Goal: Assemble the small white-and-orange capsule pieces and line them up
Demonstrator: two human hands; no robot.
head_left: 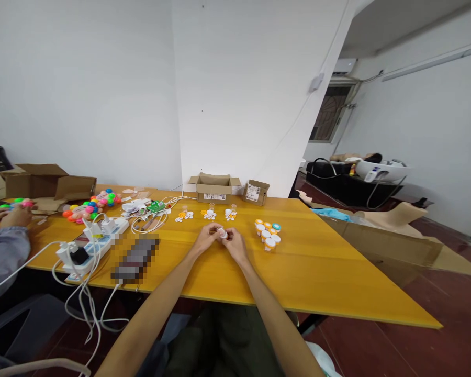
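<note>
My left hand (208, 237) and my right hand (234, 244) meet above the middle of the table. Their fingers close from both sides around a small white-topped container (222, 234), whose lower part is mostly hidden. To the right of my hands stands a cluster of small clear containers (270, 244) with white, orange and teal lids. Beyond my fingers lie small piles of white and orange discs (209, 215), with a few clear cups (233, 207) behind them.
An open cardboard box (214, 197) and a smaller box (256, 192) stand by the wall. On the left are a power strip (98, 248) with trailing cables, a pixelated dark device (136, 260), colourful balls (90, 208) and another person's hand (19, 215).
</note>
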